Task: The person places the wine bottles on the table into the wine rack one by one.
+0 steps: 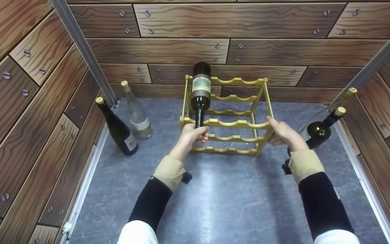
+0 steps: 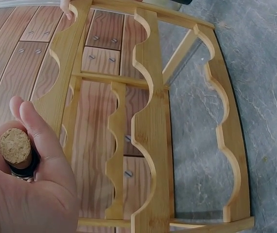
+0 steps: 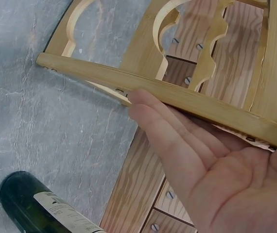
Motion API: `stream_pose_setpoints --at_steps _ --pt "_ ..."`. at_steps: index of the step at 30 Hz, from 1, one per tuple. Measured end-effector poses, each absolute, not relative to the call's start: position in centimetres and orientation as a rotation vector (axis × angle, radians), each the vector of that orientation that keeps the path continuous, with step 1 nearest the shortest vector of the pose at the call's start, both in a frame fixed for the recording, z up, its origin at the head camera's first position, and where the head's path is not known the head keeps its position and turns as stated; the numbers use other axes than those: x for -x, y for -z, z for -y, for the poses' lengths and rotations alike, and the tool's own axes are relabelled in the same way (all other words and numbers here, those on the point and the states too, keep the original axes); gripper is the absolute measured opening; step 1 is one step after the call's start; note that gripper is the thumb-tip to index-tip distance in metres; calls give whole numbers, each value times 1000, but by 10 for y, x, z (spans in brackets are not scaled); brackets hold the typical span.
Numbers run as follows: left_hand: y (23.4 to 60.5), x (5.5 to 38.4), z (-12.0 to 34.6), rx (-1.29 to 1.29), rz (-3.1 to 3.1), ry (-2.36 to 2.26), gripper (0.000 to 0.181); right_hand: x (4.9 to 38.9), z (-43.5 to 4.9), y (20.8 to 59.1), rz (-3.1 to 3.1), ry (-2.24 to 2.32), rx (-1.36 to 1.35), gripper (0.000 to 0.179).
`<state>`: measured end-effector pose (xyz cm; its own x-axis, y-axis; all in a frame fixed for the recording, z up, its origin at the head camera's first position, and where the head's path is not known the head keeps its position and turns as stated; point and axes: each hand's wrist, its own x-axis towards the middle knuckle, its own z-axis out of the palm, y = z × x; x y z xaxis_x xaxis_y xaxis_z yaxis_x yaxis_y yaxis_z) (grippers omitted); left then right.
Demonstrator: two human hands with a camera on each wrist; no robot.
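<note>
The bottle (image 1: 201, 84) lies straight ahead of the left hand (image 1: 192, 134), its long axis running front to back over the left end of the rack (image 1: 239, 124), roughly square to the scalloped rails (image 2: 153, 126); the neck (image 1: 199, 116) points to the near side, the base toward the back wall (image 1: 181, 20); the left hand, nearer by far, holds it round the neck, the cork (image 2: 15, 144) showing within its curl; whether the bottle's weight bears on the upper rails cannot be told; the right hand (image 1: 284, 133), well apart from the bottle, lays straight fingers against the outer side of the right front post (image 3: 187, 99).
</note>
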<state>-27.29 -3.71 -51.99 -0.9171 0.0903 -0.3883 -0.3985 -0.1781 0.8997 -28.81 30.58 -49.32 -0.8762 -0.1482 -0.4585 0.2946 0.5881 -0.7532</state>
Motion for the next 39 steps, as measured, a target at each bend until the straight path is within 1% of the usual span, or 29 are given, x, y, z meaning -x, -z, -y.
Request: stream_pose_setpoints --at_steps 6,18,22,25,28,33,35,39 --pt "520 272 37 353 -1782 -2166 9 287 -304 494 -2358 1231 -119 93" --pt "523 268 40 344 -1778 -2141 16 287 -307 498 -2325 1266 -128 88" --pt "526 263 46 310 -1780 -2083 25 285 -305 495 -2348 1259 -131 90" --pt "531 257 54 268 -1771 -2045 46 284 -304 495 -2357 1254 -134 90" --pt "537 249 65 208 -1821 -1983 59 284 -304 497 -2356 1256 -146 92" --pt "547 237 85 174 -1884 -1906 39 284 -305 497 -2361 1245 -159 93" --pt "554 233 95 169 -1900 -1881 38 284 -305 497 -2360 1243 -157 94" --pt "570 228 120 197 -1925 -1846 42 284 -305 496 -2360 1250 -151 94"
